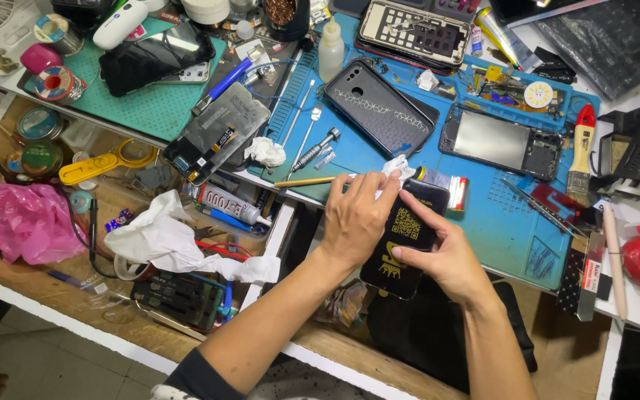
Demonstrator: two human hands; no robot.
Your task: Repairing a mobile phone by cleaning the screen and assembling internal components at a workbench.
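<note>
My right hand (438, 248) grips a black phone part (409, 230) with gold markings by its right edge, holding it over the front edge of the blue work mat (483, 215). My left hand (357, 218) presses a small white wipe (396, 169) against the top of that black part. Both arms come in from the bottom of the view.
On the mat lie a black phone back cover (379, 107), an opened phone frame (501, 141), a screwdriver (312, 152), tweezers and a brush (581, 152). An open drawer at left holds a glue tube (231, 204), white cloth (164, 241), pink bag (16, 222) and tools.
</note>
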